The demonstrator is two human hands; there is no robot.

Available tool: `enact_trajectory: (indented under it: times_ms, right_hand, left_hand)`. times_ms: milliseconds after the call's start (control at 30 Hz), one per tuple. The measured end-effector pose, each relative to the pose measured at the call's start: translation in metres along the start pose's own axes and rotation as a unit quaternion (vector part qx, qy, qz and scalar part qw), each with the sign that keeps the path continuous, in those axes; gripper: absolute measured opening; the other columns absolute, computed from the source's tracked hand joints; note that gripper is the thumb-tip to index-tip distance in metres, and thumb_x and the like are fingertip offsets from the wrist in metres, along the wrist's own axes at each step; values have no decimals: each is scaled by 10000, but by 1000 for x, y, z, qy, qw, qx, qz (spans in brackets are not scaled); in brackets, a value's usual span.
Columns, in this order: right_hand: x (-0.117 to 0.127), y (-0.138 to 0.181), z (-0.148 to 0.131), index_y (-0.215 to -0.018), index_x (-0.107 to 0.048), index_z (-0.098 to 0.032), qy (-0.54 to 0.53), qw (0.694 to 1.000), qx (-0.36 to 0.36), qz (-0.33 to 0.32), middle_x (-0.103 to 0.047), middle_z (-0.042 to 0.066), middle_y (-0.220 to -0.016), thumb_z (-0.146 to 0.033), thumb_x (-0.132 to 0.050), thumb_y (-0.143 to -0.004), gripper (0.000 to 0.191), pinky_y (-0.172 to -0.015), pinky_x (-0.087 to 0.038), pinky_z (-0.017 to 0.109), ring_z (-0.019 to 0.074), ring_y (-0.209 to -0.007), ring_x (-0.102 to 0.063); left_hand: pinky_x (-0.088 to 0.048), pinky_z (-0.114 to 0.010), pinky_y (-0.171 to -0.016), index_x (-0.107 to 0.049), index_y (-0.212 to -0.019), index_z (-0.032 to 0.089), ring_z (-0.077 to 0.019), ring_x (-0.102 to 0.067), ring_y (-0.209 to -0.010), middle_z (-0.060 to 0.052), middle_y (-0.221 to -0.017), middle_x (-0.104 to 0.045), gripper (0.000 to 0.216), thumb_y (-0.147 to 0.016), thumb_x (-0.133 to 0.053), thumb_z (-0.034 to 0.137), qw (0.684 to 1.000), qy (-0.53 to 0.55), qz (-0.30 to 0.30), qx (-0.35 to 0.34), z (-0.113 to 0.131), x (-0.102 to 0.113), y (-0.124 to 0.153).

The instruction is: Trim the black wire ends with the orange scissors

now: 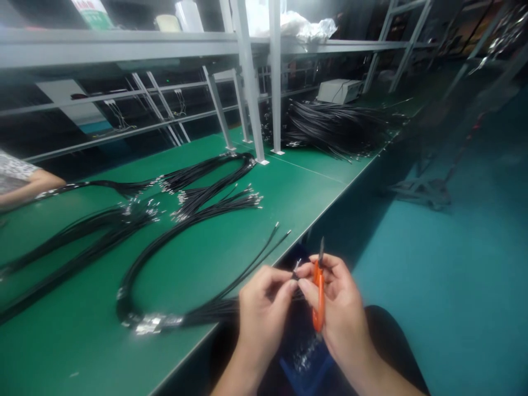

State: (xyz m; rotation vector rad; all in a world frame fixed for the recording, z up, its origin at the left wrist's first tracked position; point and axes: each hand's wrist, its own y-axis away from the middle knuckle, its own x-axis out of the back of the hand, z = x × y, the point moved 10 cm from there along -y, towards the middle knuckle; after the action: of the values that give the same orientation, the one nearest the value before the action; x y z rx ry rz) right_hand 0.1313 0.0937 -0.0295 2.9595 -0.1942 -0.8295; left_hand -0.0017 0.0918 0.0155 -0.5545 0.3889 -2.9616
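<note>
My left hand (pixel 266 305) is closed, pinching the end of a black cable (pixel 294 276) between thumb and fingertips just off the table's edge. Against the same cable end press the fingertips of my right hand (pixel 340 308). Orange-handled scissors or snips (pixel 318 297) rest in the right hand's grip, their dark tip pointing up. From my left hand a bundle of black cables (pixel 210 311) runs back onto the green table, bound with shiny clear tape (pixel 154 323). Two loose cable ends (pixel 268 247) stick out beside it. My fingers partly hide the pinched end.
More black cable bundles (pixel 78 236) lie on the green table (pixel 301 187), and a large pile (pixel 334 126) sits farther back. Grey shelf posts (pixel 252 99) rise from the tabletop. Another person's arm (pixel 41 181) rests at the left. Below my hands is a blue container (pixel 307 374) with small scraps.
</note>
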Motion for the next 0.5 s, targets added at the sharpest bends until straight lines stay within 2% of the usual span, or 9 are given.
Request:
enact_trajectory:
  times_ms: [67, 233, 500]
  right_hand:
    - [4, -1, -5, -1003, -519, -253, 4, 1000, 2, 10, -629, -31, -825, -190, -726, -753, 331, -739, -489, 209, 112, -793, -597]
    - [6, -2, -8, -986, -517, -244, -26, 999, -27, 10, -626, -43, -767, -214, -754, -732, 348, -533, -418, 159, 58, -560, -493]
    - [6, -5, 0, -969, -530, -229, -54, 998, -44, 11, -585, -58, -653, -245, -761, -717, 342, -484, -386, 147, 55, -519, -475]
  left_hand:
    - [-440, -217, -595, -642, -754, 192, -130, -574, -634, 11, -690, -618, 65, -814, -616, 195, 999, -27, 7, -22, 4, 1, 0]
    - [-423, -215, -560, -610, -763, 182, -121, -551, -597, 8, -679, -583, 59, -814, -600, 153, 987, -116, 30, -104, 21, -3, 7]
    - [-425, -237, -579, -583, -764, 181, -135, -563, -613, -10, -687, -590, 94, -826, -569, 112, 958, -209, 66, -184, 36, -12, 14]
